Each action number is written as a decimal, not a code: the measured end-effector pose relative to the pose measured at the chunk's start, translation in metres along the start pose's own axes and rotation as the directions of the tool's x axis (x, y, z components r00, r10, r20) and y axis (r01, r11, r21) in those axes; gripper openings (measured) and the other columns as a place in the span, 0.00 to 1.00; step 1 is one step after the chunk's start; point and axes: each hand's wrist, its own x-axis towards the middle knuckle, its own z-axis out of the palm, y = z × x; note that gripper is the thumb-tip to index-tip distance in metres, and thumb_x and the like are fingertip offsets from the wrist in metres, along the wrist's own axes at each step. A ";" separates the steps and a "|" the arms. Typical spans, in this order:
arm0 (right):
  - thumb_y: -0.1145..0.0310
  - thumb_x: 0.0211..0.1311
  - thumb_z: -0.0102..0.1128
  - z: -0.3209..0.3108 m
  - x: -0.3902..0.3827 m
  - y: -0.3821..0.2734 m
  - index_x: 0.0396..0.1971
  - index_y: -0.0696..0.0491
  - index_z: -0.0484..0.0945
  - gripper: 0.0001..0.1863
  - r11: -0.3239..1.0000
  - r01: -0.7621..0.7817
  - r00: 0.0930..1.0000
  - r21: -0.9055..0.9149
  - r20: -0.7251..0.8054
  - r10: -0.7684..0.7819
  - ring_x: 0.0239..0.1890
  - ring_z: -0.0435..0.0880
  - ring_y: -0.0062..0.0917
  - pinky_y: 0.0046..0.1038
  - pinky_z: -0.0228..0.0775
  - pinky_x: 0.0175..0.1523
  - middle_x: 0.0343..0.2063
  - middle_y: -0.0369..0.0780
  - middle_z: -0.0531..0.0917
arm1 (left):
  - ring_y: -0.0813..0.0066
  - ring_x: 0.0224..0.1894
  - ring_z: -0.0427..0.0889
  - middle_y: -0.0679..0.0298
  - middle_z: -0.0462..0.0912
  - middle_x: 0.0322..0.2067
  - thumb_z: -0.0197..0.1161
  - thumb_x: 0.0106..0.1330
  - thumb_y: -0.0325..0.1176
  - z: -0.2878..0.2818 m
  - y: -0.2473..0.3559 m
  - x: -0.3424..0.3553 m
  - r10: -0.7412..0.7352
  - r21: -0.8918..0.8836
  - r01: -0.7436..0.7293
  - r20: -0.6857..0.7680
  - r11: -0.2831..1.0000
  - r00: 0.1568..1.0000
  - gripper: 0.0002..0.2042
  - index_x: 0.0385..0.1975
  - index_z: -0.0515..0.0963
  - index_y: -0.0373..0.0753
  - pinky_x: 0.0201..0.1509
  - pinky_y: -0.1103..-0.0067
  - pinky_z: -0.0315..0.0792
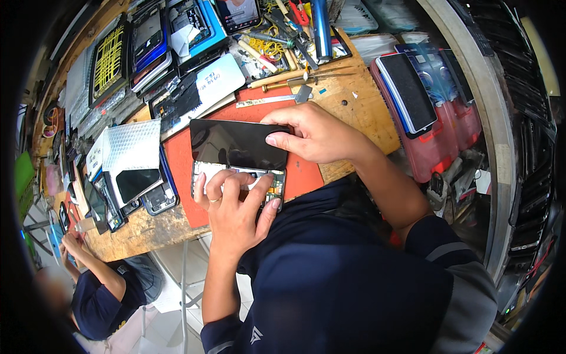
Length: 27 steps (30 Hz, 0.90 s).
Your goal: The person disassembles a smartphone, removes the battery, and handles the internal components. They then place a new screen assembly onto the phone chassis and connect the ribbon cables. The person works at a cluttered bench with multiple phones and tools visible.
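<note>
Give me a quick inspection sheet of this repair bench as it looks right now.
Surface: wooden bench with a red mat.
Job's things: opened phone, its dark screen panel lifted.
Clutter: phone parts, hand tools, red box.
Grippers: left hand steadies the phone; right hand holds the screen panel.
Cables: yellow wire.
Surroundings: another person lower left.
</note>
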 end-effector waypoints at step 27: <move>0.68 0.69 0.69 -0.001 -0.002 0.012 0.50 0.62 0.85 0.15 0.992 -0.007 1.000 0.124 -0.026 0.010 0.35 0.85 0.26 0.31 0.78 0.43 0.38 0.46 0.89 | 0.62 0.57 0.74 0.68 0.78 0.39 0.74 0.59 0.46 0.003 0.000 -0.001 0.048 0.002 -0.048 -0.076 0.999 0.996 0.14 0.44 0.90 0.52 0.77 0.51 0.49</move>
